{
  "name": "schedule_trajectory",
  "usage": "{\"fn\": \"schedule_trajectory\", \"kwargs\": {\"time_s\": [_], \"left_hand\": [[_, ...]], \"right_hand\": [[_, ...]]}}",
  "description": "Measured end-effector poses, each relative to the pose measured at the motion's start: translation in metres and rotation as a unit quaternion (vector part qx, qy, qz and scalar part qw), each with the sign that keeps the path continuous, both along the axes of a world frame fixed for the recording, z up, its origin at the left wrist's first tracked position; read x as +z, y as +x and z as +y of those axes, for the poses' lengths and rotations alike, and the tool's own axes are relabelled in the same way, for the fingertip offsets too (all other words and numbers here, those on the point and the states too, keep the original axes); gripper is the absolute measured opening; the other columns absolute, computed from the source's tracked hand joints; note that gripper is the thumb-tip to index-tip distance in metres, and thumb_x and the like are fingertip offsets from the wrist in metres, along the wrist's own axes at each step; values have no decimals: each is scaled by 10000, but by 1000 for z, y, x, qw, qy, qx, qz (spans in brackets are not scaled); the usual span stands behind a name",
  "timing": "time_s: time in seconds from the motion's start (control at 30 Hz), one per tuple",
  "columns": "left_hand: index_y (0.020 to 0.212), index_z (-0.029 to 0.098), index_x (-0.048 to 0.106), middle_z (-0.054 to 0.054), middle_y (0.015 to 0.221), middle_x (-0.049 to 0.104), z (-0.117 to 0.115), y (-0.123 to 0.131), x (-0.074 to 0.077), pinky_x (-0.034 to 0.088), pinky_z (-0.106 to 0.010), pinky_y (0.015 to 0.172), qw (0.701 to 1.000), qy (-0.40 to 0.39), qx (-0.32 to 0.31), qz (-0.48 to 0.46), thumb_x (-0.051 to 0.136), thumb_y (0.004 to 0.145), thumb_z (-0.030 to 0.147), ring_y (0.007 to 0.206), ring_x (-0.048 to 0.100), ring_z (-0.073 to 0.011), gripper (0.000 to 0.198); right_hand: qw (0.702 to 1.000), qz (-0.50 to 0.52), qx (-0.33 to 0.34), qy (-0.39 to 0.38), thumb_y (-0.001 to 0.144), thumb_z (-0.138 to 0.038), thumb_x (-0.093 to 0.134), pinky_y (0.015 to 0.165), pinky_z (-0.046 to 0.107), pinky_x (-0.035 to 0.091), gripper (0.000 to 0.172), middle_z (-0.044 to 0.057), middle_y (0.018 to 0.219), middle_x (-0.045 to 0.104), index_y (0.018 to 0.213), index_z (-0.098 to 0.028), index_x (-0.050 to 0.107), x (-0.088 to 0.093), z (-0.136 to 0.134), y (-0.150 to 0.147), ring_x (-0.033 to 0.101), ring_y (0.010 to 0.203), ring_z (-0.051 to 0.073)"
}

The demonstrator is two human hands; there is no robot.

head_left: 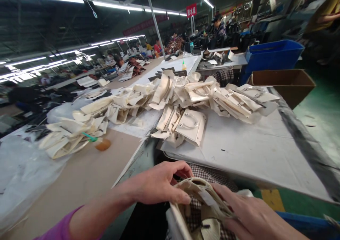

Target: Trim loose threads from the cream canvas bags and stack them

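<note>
A cream handbag (179, 215) is held upright close in front of me, its mouth facing up. My left hand (164, 183) grips the left part of the rim, thumb pressed on the near edge and fingers curled over the far side. Along the right side of the opening, my right hand (244, 211) is closed on the rim, its fingertips partly hidden. Inside the bag show a pale strip (209, 199) and a cream flap (211, 229) with a small dark piece. Checked cloth lies below and behind the bag.
Several cream bags (191, 123) lie piled across the white table (255, 151). On the brown left table (106, 183) rest a glue bottle (102, 143) with a green nozzle and plastic sheeting (23, 176). A blue bin (273, 54) and a brown box (285, 82) stand at the right.
</note>
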State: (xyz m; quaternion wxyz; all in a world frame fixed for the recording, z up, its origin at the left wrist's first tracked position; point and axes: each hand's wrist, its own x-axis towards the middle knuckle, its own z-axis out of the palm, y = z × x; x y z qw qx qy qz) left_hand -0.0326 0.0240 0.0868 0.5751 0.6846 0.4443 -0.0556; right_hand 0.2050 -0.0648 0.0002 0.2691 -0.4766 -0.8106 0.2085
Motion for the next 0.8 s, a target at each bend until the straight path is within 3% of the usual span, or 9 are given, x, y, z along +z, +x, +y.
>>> {"fn": "schedule_trajectory", "kwargs": {"time_s": [0.1,0.2,0.27,0.43,0.63,0.8], "left_hand": [[993,192,613,-2,926,659,-9,5,-4,438,-236,687,995,91,31,17,608,769,231,824,588,-176,227],[949,190,616,6,897,646,-12,6,-13,424,-231,693,988,143,48,20,558,792,205,810,564,-166,168],[965,176,609,2,907,644,-10,5,-19,427,-235,717,989,139,53,-2,542,797,184,822,562,-164,182],[959,152,618,-3,886,648,-2,-1,-28,429,-239,738,992,95,58,-52,569,804,197,821,565,-157,169],[952,169,672,20,834,637,6,1,-28,407,-219,674,995,97,2,-34,728,715,242,762,554,-143,254],[920,178,710,29,799,602,14,6,-27,372,-204,642,988,143,-60,-24,789,674,274,732,520,-128,276]], "right_hand": [[994,-78,30,75,714,-129,487,511,347,591,649,97,959,753,1354,-223,432,-15,-1,-6,728,676,280],[977,-148,-27,149,698,-73,443,610,436,605,688,209,1134,679,1383,-116,391,-34,-5,-18,712,858,348],[975,-154,-61,150,726,-57,415,677,430,605,683,224,1239,615,1405,-85,350,-46,-9,-26,682,976,340],[989,-50,-132,50,907,-255,474,780,366,588,443,126,1204,659,1339,-160,453,-63,-11,-38,676,1000,264],[983,93,-112,-113,908,-290,538,709,293,540,344,22,948,703,1248,-304,587,-44,6,-38,655,843,202],[979,115,-78,-149,870,-242,613,639,234,480,273,-16,765,629,1126,-314,675,-32,13,-36,604,722,156]]}}
